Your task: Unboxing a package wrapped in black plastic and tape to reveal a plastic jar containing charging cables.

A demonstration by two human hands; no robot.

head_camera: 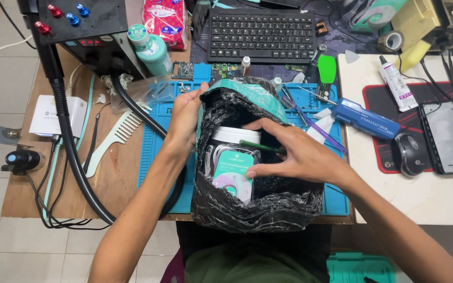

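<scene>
Two bare hands at a black bubble-wrap mailer bag [258, 204], seen from the head camera, the only view. Bag resting opened on the front edge of a blue work mat [155, 157], its teal-lined mouth turned up and outward. Left hand [184, 118] closed on the bag's left rim, thumb inside and fingers outside, pulling the mouth wide. Right hand [294, 154] reaching across into the opening, fingers lightly curled over a boxed cable pack [233, 175] with a teal and lilac label; touching it, but a full pinch not clear enough to call. Round white container [235, 135] just behind the pack, also inside the bag, with a thin green stick [260, 148] lying across it under the right fingers.

Judging by this: bag already opened, contents exposed yet still seated inside, nothing lifted out so far.

Around the bag: pale green comb [114, 139] to the left of it, black hose [74, 157] further left, black keyboard [261, 35] beyond it, blue electric screwdriver [367, 118] to its right, black mouse [409, 153] well to the right.
</scene>
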